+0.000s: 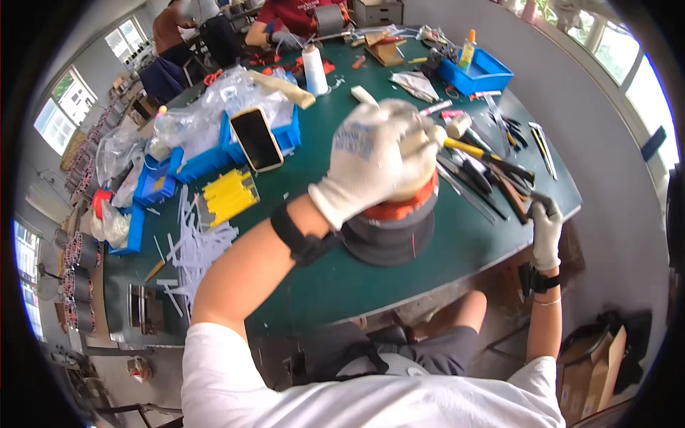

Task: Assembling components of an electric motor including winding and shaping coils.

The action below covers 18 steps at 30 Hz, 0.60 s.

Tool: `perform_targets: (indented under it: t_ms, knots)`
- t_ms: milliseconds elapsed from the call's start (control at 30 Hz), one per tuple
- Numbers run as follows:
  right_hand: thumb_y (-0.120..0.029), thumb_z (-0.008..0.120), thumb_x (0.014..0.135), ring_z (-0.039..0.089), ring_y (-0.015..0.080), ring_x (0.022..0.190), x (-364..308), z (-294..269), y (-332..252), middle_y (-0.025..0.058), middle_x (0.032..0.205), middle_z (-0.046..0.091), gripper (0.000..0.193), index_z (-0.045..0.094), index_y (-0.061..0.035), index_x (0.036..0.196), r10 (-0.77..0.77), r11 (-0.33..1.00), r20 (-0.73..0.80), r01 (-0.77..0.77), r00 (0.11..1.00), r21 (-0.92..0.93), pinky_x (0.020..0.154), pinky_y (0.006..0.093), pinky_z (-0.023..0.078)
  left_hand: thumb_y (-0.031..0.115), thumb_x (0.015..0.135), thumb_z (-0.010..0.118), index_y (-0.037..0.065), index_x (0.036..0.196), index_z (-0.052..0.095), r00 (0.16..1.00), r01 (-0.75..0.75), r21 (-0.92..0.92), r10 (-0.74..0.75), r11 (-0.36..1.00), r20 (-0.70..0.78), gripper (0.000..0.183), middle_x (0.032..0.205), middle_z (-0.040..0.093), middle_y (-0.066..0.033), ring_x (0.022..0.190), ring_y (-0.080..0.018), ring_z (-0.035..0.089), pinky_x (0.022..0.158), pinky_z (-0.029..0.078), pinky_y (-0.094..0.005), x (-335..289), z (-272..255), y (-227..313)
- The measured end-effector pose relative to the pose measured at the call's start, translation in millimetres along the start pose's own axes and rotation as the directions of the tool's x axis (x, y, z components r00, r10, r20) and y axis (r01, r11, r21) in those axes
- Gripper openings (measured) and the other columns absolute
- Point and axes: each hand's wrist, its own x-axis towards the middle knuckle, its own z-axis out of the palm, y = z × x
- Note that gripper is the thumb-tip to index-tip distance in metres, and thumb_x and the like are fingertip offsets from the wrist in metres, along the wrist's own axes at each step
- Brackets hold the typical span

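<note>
A dark round motor stator [389,242] with an orange-red band stands on the green table in front of me. My left hand [378,146], in a white knit glove, lies over its top with fingers bent down onto the far right side; part of the winding is hidden under it. Near the table's right edge is my right hand [546,221], gloved with grey fingertips, its fingers curled by the tool handles. What they hold, if anything, is hidden. Between the hands lies a mallet with a yellow shaft [471,148] and black grip, beside a wooden-handled tool [510,194].
Scissors and pliers [510,132] lie at the right. Blue bins [477,75] stand far right and left. A phone [257,139], yellow strips [228,198], white paper strips [200,257] and a thread cone [314,70] are on the table [307,285]. A co-worker [285,21] sits across.
</note>
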Motion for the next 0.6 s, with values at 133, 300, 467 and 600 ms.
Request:
perform_targets:
  t_ms: [133, 300, 467, 600]
  knots:
    - [-0.014, 0.058, 0.103, 0.059, 0.0074, 0.079, -70, -11, -122, 0.0028, 0.093, 0.065, 0.022, 0.063, 0.0032, 0.116, -0.29, 0.906, -0.166, 0.326, 0.943, 0.27, 0.07, 0.0227, 0.046, 0.023, 0.083, 0.074, 0.008, 0.102, 0.075, 0.999, 0.019, -0.046, -0.016, 0.999, 0.046, 0.024, 0.104, 0.07, -0.0093, 0.099, -0.0286, 0.068, 0.09, 0.053, -0.0381, -17, -3, 5]
    - [-0.009, 0.054, 0.104, 0.06, 0.0086, 0.075, -111, -14, -194, 0.0057, 0.093, 0.066, 0.017, 0.059, 0.0032, 0.115, -0.573, 0.813, -0.135, 0.581, 0.809, 0.029, 0.068, 0.0265, 0.05, 0.024, 0.084, 0.073, 0.008, 0.106, 0.073, 0.992, 0.037, -0.092, -0.025, 0.995, 0.127, 0.026, 0.106, 0.07, -0.0088, 0.102, -0.0257, 0.067, 0.095, 0.051, -0.0359, -11, 3, -11]
    - [0.0, 0.069, 0.09, 0.062, 0.0135, 0.069, -129, 17, -160, 0.011, 0.084, 0.064, 0.019, 0.053, 0.0014, 0.1, -0.396, 0.886, 0.125, 0.414, 0.91, -0.209, 0.064, 0.0261, 0.05, 0.027, 0.086, 0.073, 0.01, 0.105, 0.072, 0.979, 0.104, -0.062, -0.091, 0.993, 0.185, 0.026, 0.107, 0.069, -0.0082, 0.101, -0.0252, 0.067, 0.093, 0.051, -0.0348, -1, 2, 9]
    - [0.003, 0.066, 0.093, 0.066, 0.0179, 0.073, -171, 12, -164, 0.0201, 0.096, 0.068, 0.023, 0.045, -0.0031, 0.101, -0.575, 0.806, -0.066, 0.578, 0.816, 0.125, 0.067, 0.0266, 0.054, 0.035, 0.087, 0.071, 0.014, 0.102, 0.071, 0.979, 0.178, 0.151, -0.191, 0.972, 0.075, 0.025, 0.103, 0.07, -0.009, 0.098, -0.0285, 0.068, 0.088, 0.053, -0.0376, -9, 9, 19]
